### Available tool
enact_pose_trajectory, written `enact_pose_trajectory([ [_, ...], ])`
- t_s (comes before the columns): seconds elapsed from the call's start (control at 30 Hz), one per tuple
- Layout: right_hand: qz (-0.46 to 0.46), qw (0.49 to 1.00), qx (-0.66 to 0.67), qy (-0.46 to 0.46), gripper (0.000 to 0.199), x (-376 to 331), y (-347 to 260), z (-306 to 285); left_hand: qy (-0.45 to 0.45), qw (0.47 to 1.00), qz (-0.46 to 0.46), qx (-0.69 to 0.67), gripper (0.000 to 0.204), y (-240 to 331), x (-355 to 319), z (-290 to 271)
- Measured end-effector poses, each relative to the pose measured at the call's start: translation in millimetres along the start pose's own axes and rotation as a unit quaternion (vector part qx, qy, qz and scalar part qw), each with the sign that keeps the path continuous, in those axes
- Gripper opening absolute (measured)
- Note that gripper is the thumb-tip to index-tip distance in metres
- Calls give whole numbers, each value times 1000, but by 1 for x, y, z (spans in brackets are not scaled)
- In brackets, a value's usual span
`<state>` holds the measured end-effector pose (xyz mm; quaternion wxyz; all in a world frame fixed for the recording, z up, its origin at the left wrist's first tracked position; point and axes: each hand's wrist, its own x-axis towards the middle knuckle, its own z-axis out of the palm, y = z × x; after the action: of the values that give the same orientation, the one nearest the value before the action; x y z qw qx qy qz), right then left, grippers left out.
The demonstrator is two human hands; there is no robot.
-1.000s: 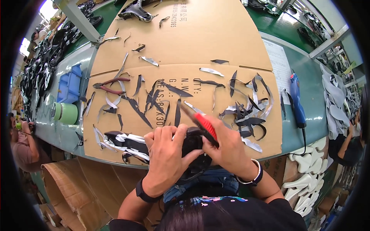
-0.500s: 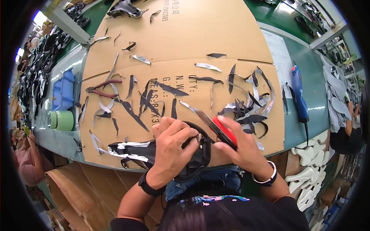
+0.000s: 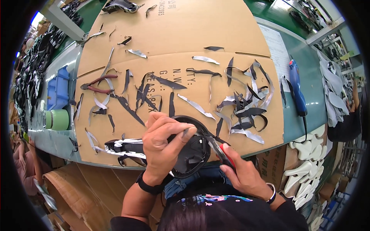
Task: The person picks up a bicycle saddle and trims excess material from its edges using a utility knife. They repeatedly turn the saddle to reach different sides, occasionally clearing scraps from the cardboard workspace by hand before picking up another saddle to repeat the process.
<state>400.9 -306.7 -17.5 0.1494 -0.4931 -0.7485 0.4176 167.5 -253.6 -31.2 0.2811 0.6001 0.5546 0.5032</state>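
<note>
A black bicycle saddle [image 3: 191, 154] lies upside down at the table's near edge. Its narrow nose, with white edges, points left, and its rounded rim faces me. My left hand [image 3: 163, 142] is closed over the saddle, thumb and finger pinching a dark scrap of cover material at the rim. My right hand [image 3: 246, 173] is wrapped round a hand cutter with red-and-black handles [image 3: 227, 156]. The cutter's dark metal jaws meet the saddle's right rim, close to the left fingertips. Whether they are scissors or snips cannot be made out.
Black and grey offcut strips [image 3: 246, 111] litter the cardboard sheet [image 3: 200, 34]. Red-handled pliers [image 3: 101, 84] lie left, near a green cup [image 3: 56, 119] and blue bin [image 3: 58, 88]. A blue corded power tool [image 3: 296, 88] rests right. White saddle shells [image 3: 304, 165] are stacked below.
My right hand has come down and right, bringing the cutter's jaws onto the saddle rim. My left hand has shifted slightly left and up, still pinching at the rim.
</note>
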Motion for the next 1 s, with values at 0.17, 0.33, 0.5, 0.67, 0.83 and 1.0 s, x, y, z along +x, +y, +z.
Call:
enact_pose_trajectory([
  [0.17, 274, 928, 206, -144, 62, -14, -29, -9, 259, 840, -125, -460, 21, -19, -4, -10],
  [0.33, 49, 997, 53, 10, 50, 8, -12, -15, -110, 980, -161, 39, 45, -12, 27, -43],
  [0.5, -33, 994, -63, -79, 53, 72, -16, -42, -241, 936, -253, 30, 41, -15, 46, -87],
  [0.67, -38, 995, -53, -80, 58, 68, 0, -4, -45, 928, -351, -116, 28, -20, 2, -71],
  [0.83, -125, 992, 35, -7, 62, 39, 8, 22, 95, 932, -335, -105, 22, 4, -31, -53],
  [1.0, 41, 985, 150, -75, 60, 14, -16, 18, 200, 944, -258, 41, 22, 31, -72, -25],
])
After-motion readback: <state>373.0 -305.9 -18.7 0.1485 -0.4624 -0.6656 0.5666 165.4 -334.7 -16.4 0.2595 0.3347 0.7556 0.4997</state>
